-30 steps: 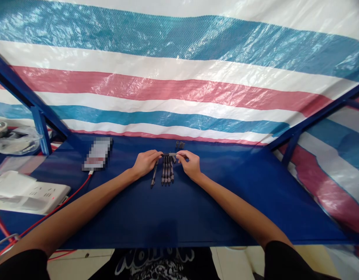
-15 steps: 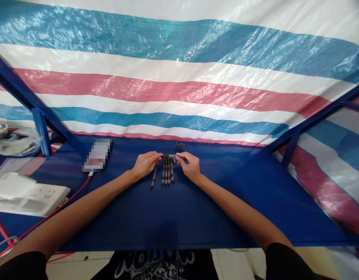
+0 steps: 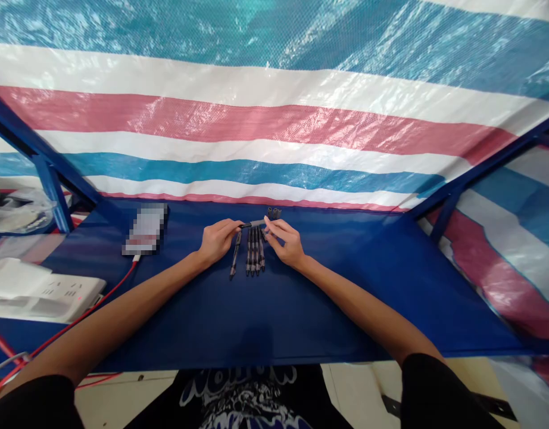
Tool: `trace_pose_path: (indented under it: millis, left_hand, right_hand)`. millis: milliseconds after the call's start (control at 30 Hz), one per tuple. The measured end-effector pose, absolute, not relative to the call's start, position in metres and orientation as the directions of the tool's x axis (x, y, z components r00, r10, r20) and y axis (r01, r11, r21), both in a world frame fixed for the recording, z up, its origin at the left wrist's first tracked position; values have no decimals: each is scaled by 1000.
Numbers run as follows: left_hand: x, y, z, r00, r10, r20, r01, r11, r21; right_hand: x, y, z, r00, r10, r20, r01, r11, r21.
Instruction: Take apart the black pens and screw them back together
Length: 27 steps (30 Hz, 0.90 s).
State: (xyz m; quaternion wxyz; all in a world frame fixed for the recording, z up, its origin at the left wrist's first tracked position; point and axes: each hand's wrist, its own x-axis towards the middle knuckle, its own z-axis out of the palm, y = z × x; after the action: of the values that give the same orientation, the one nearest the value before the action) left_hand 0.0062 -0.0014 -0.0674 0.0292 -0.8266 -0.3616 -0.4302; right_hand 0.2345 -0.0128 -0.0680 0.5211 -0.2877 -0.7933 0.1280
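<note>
My left hand point(image 3: 217, 241) pinches the dark left end of a slim black-and-grey pen point(image 3: 255, 223), held roughly level above the blue table. At its grey right end, my right hand point(image 3: 285, 239) grips it between thumb and fingers. Below the held pen, several dark pens point(image 3: 255, 256) lie side by side, tips toward my body. One separate pen point(image 3: 234, 256) lies slightly slanted to their left, near my left fingers. Small dark cylindrical pieces point(image 3: 274, 212) stand behind my right hand.
A phone point(image 3: 146, 229) with a red cable lies at the left of the blue table point(image 3: 346, 322). A white power strip point(image 3: 73, 298) is at the near left. Blue frame bars point(image 3: 453, 193) and a striped sheet point(image 3: 265, 125) enclose the back and sides.
The whole view has shifted, with the table appearing slightly higher. The held pen now tilts up a little at its right end, and my right fingers have changed their hold on it.
</note>
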Motion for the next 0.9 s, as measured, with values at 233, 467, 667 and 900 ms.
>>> trace_pose_path:
  millis: [233, 467, 667, 900]
  left_hand:
    - [7, -4, -67, 325, 528, 784, 646, -730, 225]
    - [7, -2, -70, 313, 504, 805, 654, -729, 202]
    - [8, -1, -72, 326, 496, 805, 676, -718, 168]
    - [10, 1, -70, 358, 538, 763, 681, -710, 181]
  right_hand:
    - [233, -16, -67, -384, 586, 714, 289, 810, -510]
    - [230, -20, -66, -415, 591, 692, 277, 807, -522]
    - [229, -21, -66, -443, 556, 704, 265, 831, -489]
    - [228, -21, -71, -343, 584, 736, 326, 808, -490]
